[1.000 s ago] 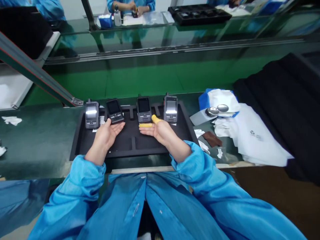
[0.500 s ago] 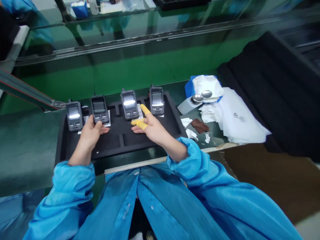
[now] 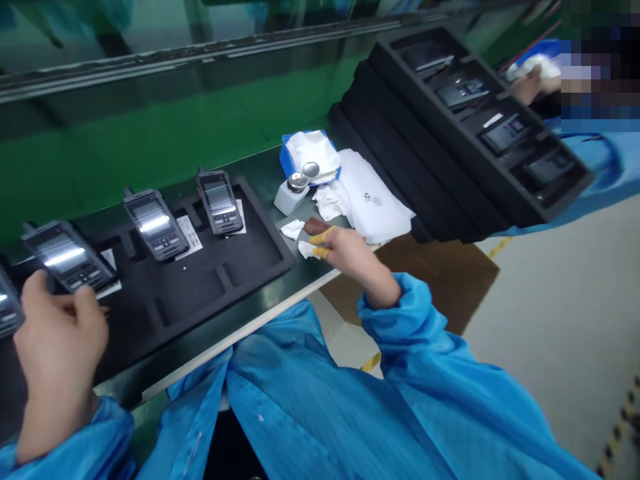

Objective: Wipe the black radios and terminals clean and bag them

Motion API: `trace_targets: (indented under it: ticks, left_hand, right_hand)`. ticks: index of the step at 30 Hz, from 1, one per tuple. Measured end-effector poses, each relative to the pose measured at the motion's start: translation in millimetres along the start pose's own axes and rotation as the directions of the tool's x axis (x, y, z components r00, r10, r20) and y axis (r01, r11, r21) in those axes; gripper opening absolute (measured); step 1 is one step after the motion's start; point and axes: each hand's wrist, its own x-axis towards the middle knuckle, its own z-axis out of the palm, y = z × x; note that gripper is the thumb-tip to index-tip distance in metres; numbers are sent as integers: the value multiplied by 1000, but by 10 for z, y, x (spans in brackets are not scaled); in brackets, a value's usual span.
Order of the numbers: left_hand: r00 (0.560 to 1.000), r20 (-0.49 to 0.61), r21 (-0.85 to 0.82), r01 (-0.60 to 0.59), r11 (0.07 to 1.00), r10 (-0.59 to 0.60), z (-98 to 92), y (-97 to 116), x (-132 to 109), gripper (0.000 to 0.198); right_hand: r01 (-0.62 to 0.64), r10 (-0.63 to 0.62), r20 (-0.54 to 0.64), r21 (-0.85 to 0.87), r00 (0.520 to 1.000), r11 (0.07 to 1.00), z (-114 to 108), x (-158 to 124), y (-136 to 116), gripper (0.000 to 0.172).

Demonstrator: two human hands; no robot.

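A black foam tray [image 3: 260, 257] lies on the bench with several grey handheld devices standing in its far slots. My left hand [image 3: 60, 340] is closed on the near end of one handheld device [image 3: 67, 257] at the tray's left. Two more devices [image 3: 153, 223] [image 3: 219, 200] stand to its right, untouched. My right hand [image 3: 345, 250], with yellow finger cots on two fingers, is off the tray to the right. Its fingers are bent together over a small white scrap [image 3: 304, 249] beside a brown piece [image 3: 315, 225]. Whether it grips anything is hidden.
A blue box of white wipes [image 3: 306, 150], a small white bottle with a metal cap [image 3: 294, 190] and white bags [image 3: 373, 203] lie right of the tray. A stack of black trays [image 3: 475, 167] holding devices stands further right, with another person's hand [image 3: 530, 83] behind it. Behind runs a green conveyor [image 3: 150, 140].
The view has swung right. My right hand left the tray and moved right to the scraps beside it. My left hand stays on the same device.
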Motion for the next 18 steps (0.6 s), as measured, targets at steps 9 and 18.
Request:
trace_targets:
  ticks: [9,18]
  left_hand:
    - [778,135,186,-629,755,614,855,168,-201,29]
    - [531,372,451,-820,352,761,1346,43,-77,64]
  right_hand:
    - [220,-236,-85,-161,968,962,-240,254,-284,26]
    - [493,-517,-362,-165,776,855,-411,906,-829,36]
